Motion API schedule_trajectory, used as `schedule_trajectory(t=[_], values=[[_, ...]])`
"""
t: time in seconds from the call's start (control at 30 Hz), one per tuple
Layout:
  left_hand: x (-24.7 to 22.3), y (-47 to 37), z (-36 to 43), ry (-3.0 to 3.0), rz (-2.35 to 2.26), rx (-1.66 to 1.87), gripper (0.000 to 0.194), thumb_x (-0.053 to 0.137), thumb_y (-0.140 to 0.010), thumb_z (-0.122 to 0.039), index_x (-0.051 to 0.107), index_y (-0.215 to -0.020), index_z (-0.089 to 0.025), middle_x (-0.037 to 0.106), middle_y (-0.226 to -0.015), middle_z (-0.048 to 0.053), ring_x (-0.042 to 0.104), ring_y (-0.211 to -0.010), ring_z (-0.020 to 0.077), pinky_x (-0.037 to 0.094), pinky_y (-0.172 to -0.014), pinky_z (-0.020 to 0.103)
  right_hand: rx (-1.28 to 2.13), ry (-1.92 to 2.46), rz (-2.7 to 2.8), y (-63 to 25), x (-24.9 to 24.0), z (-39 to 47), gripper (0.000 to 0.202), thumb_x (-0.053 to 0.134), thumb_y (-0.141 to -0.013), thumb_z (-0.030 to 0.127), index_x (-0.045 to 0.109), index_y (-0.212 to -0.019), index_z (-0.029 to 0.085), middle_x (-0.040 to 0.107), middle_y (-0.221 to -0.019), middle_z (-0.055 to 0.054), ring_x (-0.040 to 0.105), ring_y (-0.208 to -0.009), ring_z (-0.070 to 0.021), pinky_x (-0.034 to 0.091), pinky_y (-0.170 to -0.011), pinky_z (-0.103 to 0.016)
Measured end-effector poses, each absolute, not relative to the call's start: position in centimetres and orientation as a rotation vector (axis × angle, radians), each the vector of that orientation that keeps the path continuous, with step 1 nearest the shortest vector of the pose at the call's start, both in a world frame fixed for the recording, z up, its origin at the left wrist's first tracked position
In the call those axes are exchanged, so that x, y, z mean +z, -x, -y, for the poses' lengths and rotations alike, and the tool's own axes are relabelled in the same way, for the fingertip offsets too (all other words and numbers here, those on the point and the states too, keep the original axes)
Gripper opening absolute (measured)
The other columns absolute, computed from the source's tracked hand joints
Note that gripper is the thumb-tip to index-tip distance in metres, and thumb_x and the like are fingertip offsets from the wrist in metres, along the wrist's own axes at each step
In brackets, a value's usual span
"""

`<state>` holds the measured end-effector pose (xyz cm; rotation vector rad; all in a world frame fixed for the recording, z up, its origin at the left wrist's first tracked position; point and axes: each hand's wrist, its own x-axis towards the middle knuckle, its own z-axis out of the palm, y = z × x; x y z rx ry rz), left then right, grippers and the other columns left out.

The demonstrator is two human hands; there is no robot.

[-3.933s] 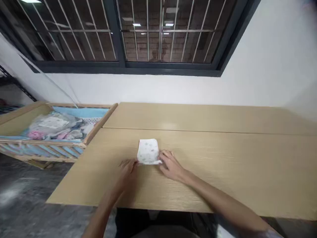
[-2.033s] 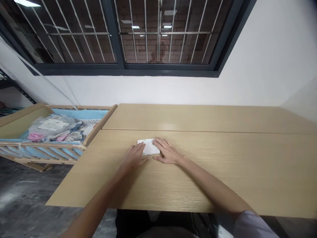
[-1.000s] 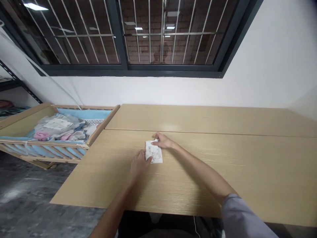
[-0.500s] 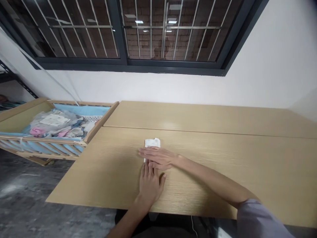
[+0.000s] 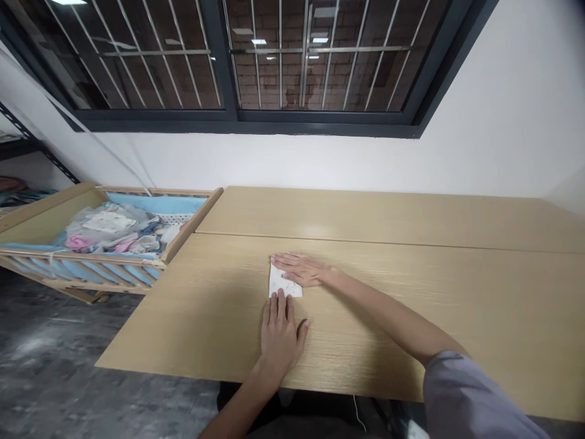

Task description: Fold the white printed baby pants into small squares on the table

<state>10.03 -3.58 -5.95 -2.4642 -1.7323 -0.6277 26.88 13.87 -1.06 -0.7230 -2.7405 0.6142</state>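
A small white piece of paper point(image 5: 282, 285) with faint dark marks lies flat on the wooden table point(image 5: 388, 305). Across its far end rests my right hand point(image 5: 299, 269), palm down with the fingers stretched to the left, hiding the upper part. My left hand point(image 5: 282, 329) is flat on the tabletop at the near edge, its fingertips touching the paper's lower side and its thumb held apart. Neither hand grips anything.
To the left stands a wooden crib point(image 5: 194, 225) with blue lining, holding a clear plastic bag point(image 5: 109, 221) and crumpled cloths. Behind the table are a white wall point(image 5: 320, 161) and a barred window point(image 5: 315, 127). Grey floor point(image 5: 55, 347) shows at lower left.
My right hand has slid away from me over the paper, off my left fingertips, uncovering the near part and covering the far end. My left hand stays almost in place.
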Motion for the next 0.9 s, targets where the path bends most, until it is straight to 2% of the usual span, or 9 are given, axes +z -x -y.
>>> schedule_trajectory(t=[0.13, 0.23, 0.33, 0.4, 0.5, 0.6, 0.67, 0.73, 0.9], values=[[-5.7, -10.4, 3.8, 2.409, 1.721, -0.567, 0.062, 0.048, -0.098, -0.046, 0.049, -0.146, -0.007, 0.042, -0.157, 0.024, 0.039, -0.146, 0.0397, 0.038, -0.116, 0.054, 0.612, 0.756, 2.707, -27.1, -2.3, -15.0, 0.062, 0.031, -0.107, 0.048, 0.022, -0.162, 0.021, 0.017, -0.168, -0.003, 0.014, -0.156, -0.0188, 0.006, -0.129, -0.039], [-5.4, -10.2, 3.9, 2.427, 1.709, -0.551, 0.062, 0.050, -0.097, -0.046, 0.050, -0.144, -0.006, 0.043, -0.156, 0.024, 0.041, -0.145, 0.0393, 0.038, -0.116, 0.053, 0.619, 0.821, 2.661, -27.2, -3.2, -15.4, 0.066, 0.028, -0.106, 0.054, 0.020, -0.163, 0.022, 0.016, -0.168, -0.003, 0.014, -0.157, -0.0201, 0.005, -0.129, -0.038], [-4.1, -9.1, 3.1, 2.474, 1.733, -0.590, 0.059, 0.051, -0.097, -0.044, 0.048, -0.144, -0.009, 0.044, -0.156, 0.023, 0.044, -0.142, 0.0355, 0.042, -0.113, 0.048, 0.654, 0.971, 2.505, -27.3, -3.5, -15.4, 0.070, 0.029, -0.104, 0.059, 0.021, -0.163, 0.021, 0.017, -0.169, -0.006, 0.016, -0.156, -0.0240, 0.010, -0.128, -0.042], [-2.7, -7.9, 1.8, 2.444, 1.866, -0.606, 0.052, 0.047, -0.099, -0.043, 0.050, -0.141, -0.013, 0.052, -0.149, 0.020, 0.051, -0.136, 0.0311, 0.045, -0.108, 0.045, 0.639, 1.093, 2.302, -27.2, -3.4, -15.3, 0.071, 0.033, -0.104, 0.058, 0.025, -0.162, 0.018, 0.023, -0.168, -0.012, 0.021, -0.155, -0.0269, 0.017, -0.126, -0.046], [-0.7, -6.3, -1.1, 2.299, 2.172, -0.485, 0.043, 0.040, -0.102, -0.044, 0.061, -0.123, -0.012, 0.066, -0.126, 0.019, 0.061, -0.120, 0.0300, 0.047, -0.103, 0.043, 0.619, 1.185, 1.989, -26.8, -3.4, -15.0, 0.060, 0.043, -0.102, 0.052, 0.048, -0.148, 0.014, 0.047, -0.152, -0.019, 0.042, -0.143, -0.0275, 0.031, -0.119, -0.045], [0.1, -5.9, -4.2, 2.227, 2.311, -0.370, 0.049, 0.039, -0.101, -0.048, 0.065, -0.111, -0.008, 0.069, -0.114, 0.023, 0.065, -0.112, 0.0334, 0.049, -0.097, 0.044, 0.679, 1.181, 1.894, -26.1, -3.6, -14.8, 0.037, 0.055, -0.097, 0.041, 0.066, -0.120, 0.015, 0.066, -0.123, -0.015, 0.060, -0.117, -0.0235, 0.044, -0.104, -0.039], [0.1, -6.5, -5.9, 2.247, 2.329, -0.346, 0.052, 0.040, -0.099, -0.051, 0.066, -0.112, -0.008, 0.069, -0.115, 0.024, 0.066, -0.111, 0.0340, 0.049, -0.094, 0.043, 0.697, 1.199, 1.908, -25.5, -3.8, -14.6, 0.025, 0.064, -0.090, 0.034, 0.068, -0.105, 0.015, 0.068, -0.110, -0.010, 0.061, -0.105, -0.0212, 0.046, -0.096, -0.035], [-0.1, -7.4, -7.0, 2.282, 2.331, -0.338, 0.052, 0.042, -0.098, -0.051, 0.065, -0.115, -0.008, 0.069, -0.119, 0.024, 0.066, -0.113, 0.0335, 0.049, -0.094, 0.040, 0.690, 1.237, 1.901, -25.1, -3.8, -14.3, 0.019, 0.068, -0.084, 0.027, 0.067, -0.100, 0.016, 0.067, -0.103, -0.007, 0.060, -0.099, -0.0197, 0.046, -0.093, -0.033], [0.7, -9.1, -7.7, 2.356, 2.323, -0.390, 0.039, 0.047, -0.094, -0.040, 0.067, -0.113, -0.013, 0.073, -0.115, 0.021, 0.070, -0.106, 0.0309, 0.050, -0.086, 0.036, 0.657, 1.364, 1.782, -24.1, -3.0, -13.0, 0.015, 0.065, -0.080, 0.020, 0.063, -0.094, 0.016, 0.062, -0.103, -0.008, 0.056, -0.103, -0.0209, 0.043, -0.097, -0.035]])
